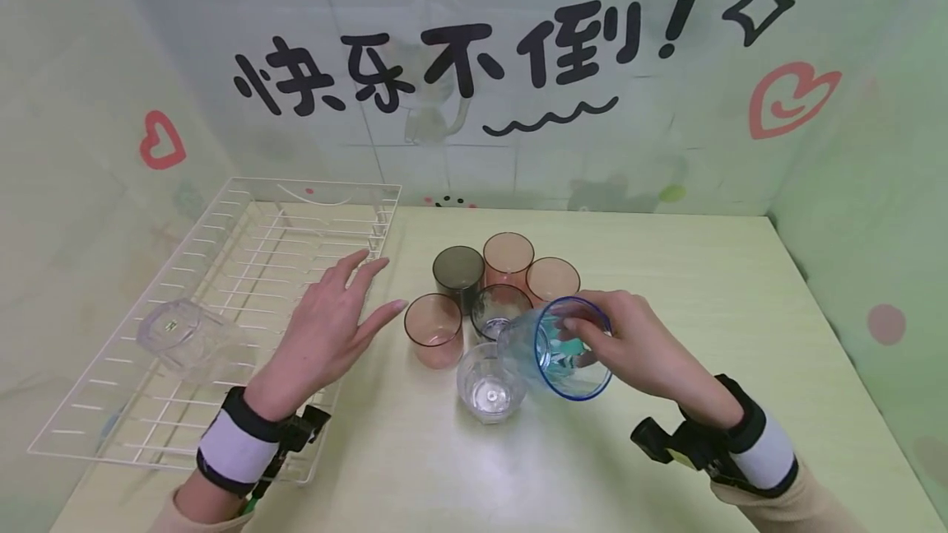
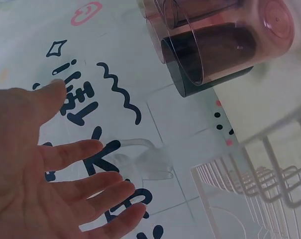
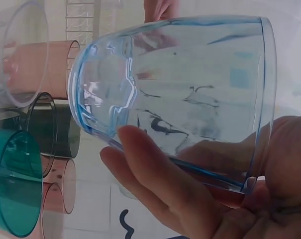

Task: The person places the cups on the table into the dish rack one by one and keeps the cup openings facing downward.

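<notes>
My right hand point(image 1: 629, 344) grips a clear blue-rimmed cup point(image 3: 190, 89), tilted on its side with its mouth toward the right. In the head view the blue-rimmed cup is above and beside a clear cup point(image 1: 491, 389) on the table. A teal cup point(image 3: 18, 184) is seen in the right wrist view, largely covered by the blue-rimmed cup in the head view. My left hand point(image 1: 326, 319), fingers spread and holding nothing, hovers over the right side of a white wire rack point(image 1: 259, 270). Its thumb is near a pink cup point(image 1: 434, 331) in the head view.
A clear cup point(image 1: 181, 336) lies on its side in the rack. Behind the clear cup stand a dark green-grey cup point(image 1: 459, 274), a grey cup point(image 1: 499, 303) and two more pink cups, one at the back point(image 1: 508, 257). A printed cloth point(image 1: 459, 155) backs the pale table point(image 1: 704, 286).
</notes>
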Tool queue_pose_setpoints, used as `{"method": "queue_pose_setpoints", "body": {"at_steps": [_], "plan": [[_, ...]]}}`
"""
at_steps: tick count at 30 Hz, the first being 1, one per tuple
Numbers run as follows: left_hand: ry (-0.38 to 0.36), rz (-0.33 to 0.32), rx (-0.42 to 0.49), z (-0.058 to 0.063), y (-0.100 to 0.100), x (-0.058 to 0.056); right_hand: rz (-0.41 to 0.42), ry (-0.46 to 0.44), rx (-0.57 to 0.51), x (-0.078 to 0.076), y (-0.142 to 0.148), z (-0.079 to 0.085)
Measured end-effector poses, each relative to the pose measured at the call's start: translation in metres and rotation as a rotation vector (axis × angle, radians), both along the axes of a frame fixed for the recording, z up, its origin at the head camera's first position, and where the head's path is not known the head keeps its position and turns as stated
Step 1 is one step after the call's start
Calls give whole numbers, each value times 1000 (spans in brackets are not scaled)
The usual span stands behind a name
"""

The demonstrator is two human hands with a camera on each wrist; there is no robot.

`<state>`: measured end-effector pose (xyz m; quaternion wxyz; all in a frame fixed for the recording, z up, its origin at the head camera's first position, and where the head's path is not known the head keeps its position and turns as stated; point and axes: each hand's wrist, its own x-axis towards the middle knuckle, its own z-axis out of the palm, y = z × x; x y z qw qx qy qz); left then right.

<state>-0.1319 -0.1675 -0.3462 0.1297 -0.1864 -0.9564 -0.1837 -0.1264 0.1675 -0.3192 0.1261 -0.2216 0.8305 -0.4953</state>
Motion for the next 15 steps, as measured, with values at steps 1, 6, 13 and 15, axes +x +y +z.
{"method": "queue_pose_setpoints", "body": {"at_steps": [1, 6, 13, 15], "plan": [[-3, -9, 10, 0, 2, 0, -2, 3, -5, -2, -2, 1], [-11, -81, 81, 1, 13, 0, -19, -4, -40, -9, -10, 3], [-5, -250, 200, 0, 29, 0, -44, -25, -103, -16, -19, 2], [-14, -295, 229, 0, 33, 0, -44, -33, -126, -18, -21, 1]]}}
